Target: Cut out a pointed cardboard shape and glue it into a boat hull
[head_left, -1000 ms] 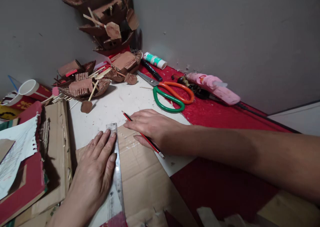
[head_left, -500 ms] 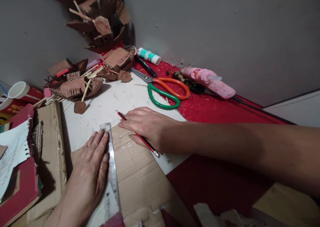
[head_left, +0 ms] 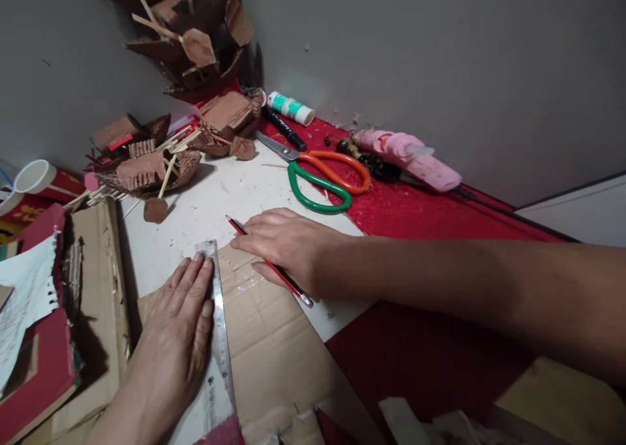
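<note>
My left hand [head_left: 171, 334] lies flat with fingers stretched forward, pressing a clear ruler [head_left: 222, 340] down along the left part of a piece of brown cardboard [head_left: 274, 360]. Across the cardboard's far right edge rests my right hand [head_left: 288, 249], closed on a red and black pencil [head_left: 283, 275]. The pencil sits between thumb and fingers, its sharpened tip aimed away to the left and its eraser end toward me. Faint pale marks show on the cardboard between the two hands. The ruler's middle is partly hidden under my left hand.
Scissors [head_left: 327, 181] with orange and green handles lie beyond my right hand, near a black marker [head_left: 283, 128], a glue stick [head_left: 291, 109] and a pink glue gun [head_left: 411, 161]. Cardboard model boats [head_left: 156, 171] stand at the back left. Paper cups [head_left: 46, 181] and a red book [head_left: 39, 360] are leftward.
Both hands, the ruler and the pencil keep their places. Only the camera view has shifted very slightly.
</note>
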Demonstrator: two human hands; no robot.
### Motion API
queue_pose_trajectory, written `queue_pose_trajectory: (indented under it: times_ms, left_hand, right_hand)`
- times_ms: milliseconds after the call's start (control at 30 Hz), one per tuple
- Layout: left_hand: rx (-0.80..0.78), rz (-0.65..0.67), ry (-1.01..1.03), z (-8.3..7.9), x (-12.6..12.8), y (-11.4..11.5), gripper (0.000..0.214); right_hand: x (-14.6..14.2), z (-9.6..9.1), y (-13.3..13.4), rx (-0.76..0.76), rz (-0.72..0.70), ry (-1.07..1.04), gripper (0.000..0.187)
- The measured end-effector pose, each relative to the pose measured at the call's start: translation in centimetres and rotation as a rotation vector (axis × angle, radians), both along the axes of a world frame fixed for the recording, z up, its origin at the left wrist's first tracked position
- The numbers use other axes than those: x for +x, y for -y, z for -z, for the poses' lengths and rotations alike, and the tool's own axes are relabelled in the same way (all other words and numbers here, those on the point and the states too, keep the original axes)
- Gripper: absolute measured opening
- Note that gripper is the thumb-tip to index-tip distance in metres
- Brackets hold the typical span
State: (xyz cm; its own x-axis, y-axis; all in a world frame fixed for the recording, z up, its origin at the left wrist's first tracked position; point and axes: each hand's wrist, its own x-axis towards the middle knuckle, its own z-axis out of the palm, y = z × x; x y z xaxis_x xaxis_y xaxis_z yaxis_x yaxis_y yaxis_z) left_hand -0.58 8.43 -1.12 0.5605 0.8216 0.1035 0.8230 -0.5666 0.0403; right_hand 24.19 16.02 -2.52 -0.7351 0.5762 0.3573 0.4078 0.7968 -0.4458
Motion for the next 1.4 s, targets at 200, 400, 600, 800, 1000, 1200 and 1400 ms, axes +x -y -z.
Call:
queue_pose_trajectory:
  times_ms: [200,400,600,800,1000,1200,1400]
  left_hand:
    - [0.011,-0.017,-0.047,0.2,-0.1,0.1,0.06]
    - [-0.023,-0.039,-0.053,0.1,-0.1,0.2,0.059]
    - [-0.031,-0.051,-0.047,0.1,0.0,0.1,0.059]
    - [-0.038,-0.043,-0.071,0.2,0.0,0.0,0.057]
    - [-0.019,-0.038,-0.043,0.1,0.1,0.0,0.054]
    - [-0.022,-0.036,-0.021,0.1,0.2,0.0,0.054]
    - [-0.001,-0.03,-0.02,0.4,0.1,0.1,0.053]
  right_hand:
    - [-0.1,-0.4,0.2,0.042,0.022,-0.188,0.033]
    - [-0.8,-0.9,1.6,-0.147,0.022,-0.456,0.031]
    - [-1.4,-1.6,2.0,-0.293,0.062,-0.543,0.027]
    - [-2.2,-1.5,2.2,-0.549,0.222,-0.46,0.02]
    - [-2.8,-1.3,2.0,-0.716,0.307,-0.48,0.017]
    - [-2.9,-1.2,1.9,-0.722,0.296,-0.499,0.018]
    - [-2.9,-1.3,1.9,-0.731,0.295,-0.483,0.018]
